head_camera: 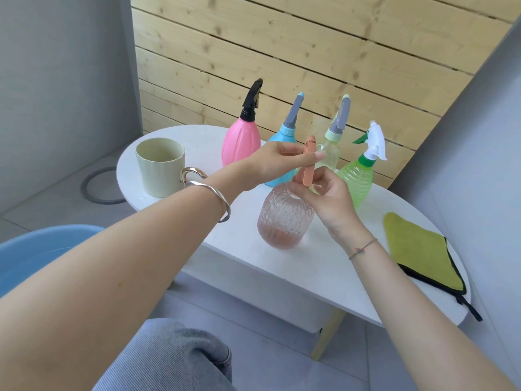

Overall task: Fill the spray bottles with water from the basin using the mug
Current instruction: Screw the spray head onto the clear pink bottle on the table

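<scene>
Behind the hands, in a row along the far table edge: pink spray bottle (241, 142), blue spray bottle (284, 135), pale clear spray bottle (332, 149), green spray bottle (356, 182), all upright and capped. Pale green mug (160, 167) upright at left. Yellow-green cloth (420, 249) flat at right, reaching the rim. Blue basin (36, 252) low left, beside the table.

Bare tabletop from the ribbed pink-tinted bottle (284, 218) to the near edge.

White oval table (282, 266); grey floor; wooden plank wall (282, 52).

Left hand (282, 162) pinching the top of the orange spray head (308, 162); right hand (329, 201) gripping its lower part at the ribbed bottle's neck, mid-table.
</scene>
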The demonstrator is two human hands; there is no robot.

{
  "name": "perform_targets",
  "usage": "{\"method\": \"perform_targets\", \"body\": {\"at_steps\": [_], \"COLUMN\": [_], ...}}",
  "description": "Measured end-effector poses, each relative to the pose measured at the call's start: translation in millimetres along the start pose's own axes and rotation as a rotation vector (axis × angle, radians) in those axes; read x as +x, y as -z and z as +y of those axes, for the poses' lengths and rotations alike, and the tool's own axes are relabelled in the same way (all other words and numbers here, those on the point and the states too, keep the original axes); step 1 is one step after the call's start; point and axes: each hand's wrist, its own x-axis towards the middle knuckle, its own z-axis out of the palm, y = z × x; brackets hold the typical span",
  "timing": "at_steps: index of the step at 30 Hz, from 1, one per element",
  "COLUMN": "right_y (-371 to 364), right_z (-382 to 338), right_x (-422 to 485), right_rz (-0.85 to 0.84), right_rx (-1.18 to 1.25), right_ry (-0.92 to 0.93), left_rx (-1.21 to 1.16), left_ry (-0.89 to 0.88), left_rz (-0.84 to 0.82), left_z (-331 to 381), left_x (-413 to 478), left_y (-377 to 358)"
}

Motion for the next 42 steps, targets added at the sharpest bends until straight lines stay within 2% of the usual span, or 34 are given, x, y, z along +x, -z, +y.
{"method": "perform_targets", "body": {"at_steps": [2,3,6,7,12,14,19,21,23,26,28,30,32,36,42], "right_y": [-6,-2,14,16,-2,-3,16,20,20,22,22,22,21,16,5], "right_z": [2,4,1,0,1,1,-5,-6,-6,-6,-7,-7,-7,-3,8], "right_x": [1,2,0,0,-1,0,6,8,10,11,12,13,12,8,-2], "right_rz": [0.068,0.032,-0.213,-0.229,0.019,0.042,-0.243,-0.273,-0.276,-0.294,-0.302,-0.304,-0.287,-0.197,-0.02], "right_rx": [-0.078,-0.072,0.123,0.144,-0.055,-0.093,-0.151,-0.166,-0.164,-0.148,-0.15,-0.146,-0.143,-0.131,-0.078], "right_ry": [0.013,-0.006,-0.119,-0.124,0.048,0.082,-0.012,-0.02,-0.02,-0.026,-0.032,-0.034,-0.031,0.026,0.071], "left_rx": [-0.011,-0.022,-0.048,-0.057,-0.041,-0.041,-0.067,-0.029,-0.011,-0.01,0.118,0.267,0.299,0.194,0.152], "left_ry": [-0.003,-0.005,-0.025,-0.031,-0.033,-0.04,-0.05,-0.07,-0.072,0.069,0.122,0.092,0.051,-0.013,-0.039], "left_rz": [-0.001,-0.002,0.008,0.011,0.009,0.016,0.012,0.015,-0.019,-0.176,-0.338,-0.394,-0.304,-0.106,0.007], "left_z": [0,-1,-2,-2,-3,-2,0,-2,-9,-38,-56,-71,-79,-92,-96], "left_x": [0,0,1,0,1,0,-3,-7,-14,-18,-21,-18,-15,-13,-16], "left_y": [0,0,0,-1,-1,-1,-4,-3,3,22,27,18,3,-15,-21]}}
